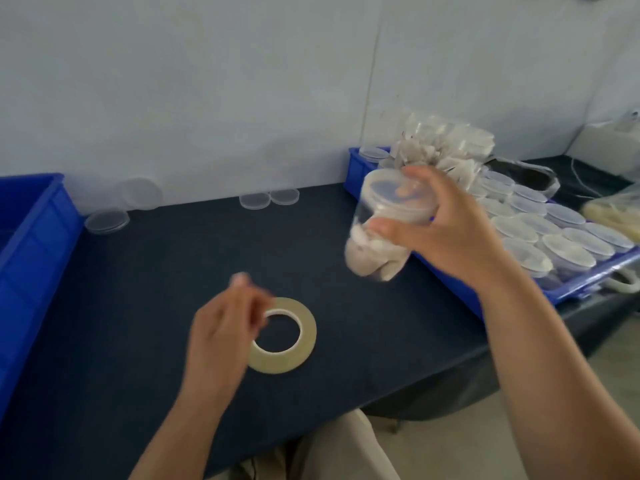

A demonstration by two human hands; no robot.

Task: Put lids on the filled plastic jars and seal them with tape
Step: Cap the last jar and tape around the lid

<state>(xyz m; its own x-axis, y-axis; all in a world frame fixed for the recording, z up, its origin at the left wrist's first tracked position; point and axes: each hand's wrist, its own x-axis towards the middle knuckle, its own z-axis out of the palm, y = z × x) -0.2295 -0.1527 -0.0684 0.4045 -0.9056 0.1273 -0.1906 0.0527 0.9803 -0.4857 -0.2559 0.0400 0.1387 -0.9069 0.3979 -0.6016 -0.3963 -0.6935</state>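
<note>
Right of centre, the right hand (446,233) grips a filled, lidded jar (384,233), tilted in the air. The blurred left hand (221,334) is at the tape roll (294,355) on the table (138,306), and I cannot tell its grip. Lidding looks done here, with taping probably still to come.

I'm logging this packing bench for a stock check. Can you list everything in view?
filled jar: one, clear with whitish contents, tilted, held above the table
tape roll: one, yellowish, flat on the table
loose lids: four, clear, along the table's back edge, one leaning on the wall
lidded jars: many, clear, packed in the right crate
right crate: one, blue, table's right side
left crate: one, blue, table's left end
table: one, dark blue
right hand: grips the filled jar
left hand: blurred, at the tape roll's left edge
</note>
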